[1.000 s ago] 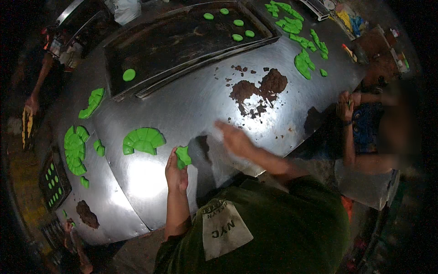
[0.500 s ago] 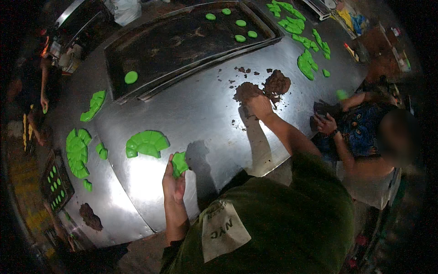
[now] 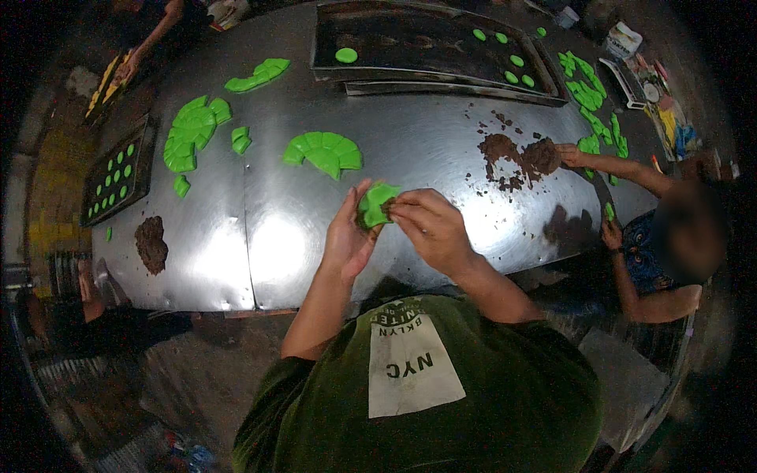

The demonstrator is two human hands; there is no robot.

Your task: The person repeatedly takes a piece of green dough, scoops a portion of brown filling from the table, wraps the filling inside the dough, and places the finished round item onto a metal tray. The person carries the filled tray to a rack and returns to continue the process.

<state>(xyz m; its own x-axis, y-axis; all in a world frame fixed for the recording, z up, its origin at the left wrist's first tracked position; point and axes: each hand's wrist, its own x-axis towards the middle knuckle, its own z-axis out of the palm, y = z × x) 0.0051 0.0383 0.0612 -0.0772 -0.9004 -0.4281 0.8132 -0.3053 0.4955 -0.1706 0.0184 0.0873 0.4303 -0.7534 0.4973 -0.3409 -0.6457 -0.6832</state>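
One green dough piece sits cupped in the left hand; the right hand pinches what I take for brown crumbs against it. Beyond, my feed shows sliced dough, then a dark tray.

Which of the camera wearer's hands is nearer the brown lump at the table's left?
Left. The left hand is right of the brown lump; the right hand is farther right.

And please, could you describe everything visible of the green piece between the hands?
The green piece looks soft and doughy, a bright flattened sheet with an uneven edge. The left hand holds it above the metal table; the fingers of the right hand meet its right side, where brown material shows. Its back is hidden.
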